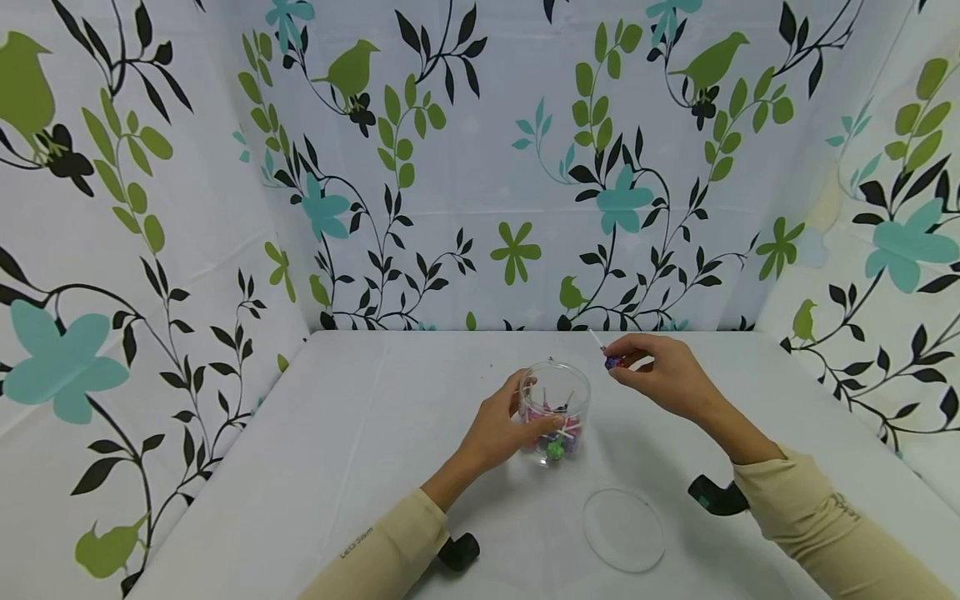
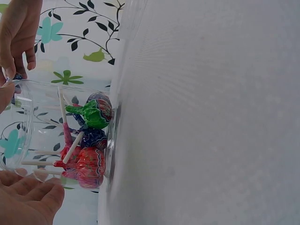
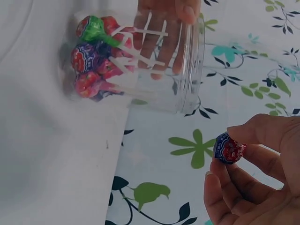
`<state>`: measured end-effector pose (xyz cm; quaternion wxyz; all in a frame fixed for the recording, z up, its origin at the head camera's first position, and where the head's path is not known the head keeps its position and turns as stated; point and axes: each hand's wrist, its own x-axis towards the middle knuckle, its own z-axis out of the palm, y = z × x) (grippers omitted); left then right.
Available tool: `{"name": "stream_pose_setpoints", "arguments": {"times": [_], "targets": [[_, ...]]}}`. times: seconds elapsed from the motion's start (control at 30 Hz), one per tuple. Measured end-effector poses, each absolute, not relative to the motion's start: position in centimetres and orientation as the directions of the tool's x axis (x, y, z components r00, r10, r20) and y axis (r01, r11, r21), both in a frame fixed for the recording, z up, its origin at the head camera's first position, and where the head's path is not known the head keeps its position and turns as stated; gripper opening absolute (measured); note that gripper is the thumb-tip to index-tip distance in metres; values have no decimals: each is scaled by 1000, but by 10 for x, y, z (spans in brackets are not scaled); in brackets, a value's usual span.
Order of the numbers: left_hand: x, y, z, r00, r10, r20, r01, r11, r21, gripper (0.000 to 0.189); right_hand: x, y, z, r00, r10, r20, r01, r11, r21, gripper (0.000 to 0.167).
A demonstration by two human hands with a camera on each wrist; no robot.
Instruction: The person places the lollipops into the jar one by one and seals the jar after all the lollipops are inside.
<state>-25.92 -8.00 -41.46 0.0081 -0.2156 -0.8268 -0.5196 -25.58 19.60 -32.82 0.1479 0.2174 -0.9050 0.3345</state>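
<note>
A clear plastic jar (image 1: 555, 379) stands uncovered on the white table with several wrapped lollipops (image 2: 91, 164) in its bottom, their white sticks pointing various ways. My left hand (image 1: 498, 429) grips the jar round its side, thumb across the front. Right of the jar's mouth, my right hand (image 1: 663, 375) pinches a lollipop (image 3: 229, 148) by its blue and red wrapped head, between thumb and fingertips. In the head view, that lollipop's white stick points up and left. A green-wrapped lollipop (image 3: 91, 29) lies among the others inside the jar.
A round clear lid (image 1: 624, 531) lies flat on the white table (image 1: 360, 475), in front of the jar. Black devices (image 1: 716, 495) sit by both wrists. Cloth printed with leaves and birds hangs behind and at both sides.
</note>
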Motion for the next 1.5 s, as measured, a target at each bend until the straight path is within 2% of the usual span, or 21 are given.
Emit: {"name": "stream_pose_setpoints", "arguments": {"times": [0.4,1.1,1.27,1.5], "targets": [[-262,-80,-415,-896,361,260,388,347,854,86,-251,170,-330,-840,-356,410,-538,643,-545,25],[-264,-79,-418,-894,367,256,382,328,864,88,-249,146,-339,-793,-449,412,-610,591,-528,22],[-264,-80,-419,-891,370,262,388,323,863,85,-248,149,-339,-794,-434,425,-606,613,-506,20],[-264,-80,-418,-891,366,268,393,330,858,86,-242,160,-338,-811,-346,473,-573,637,-517,14]]}}
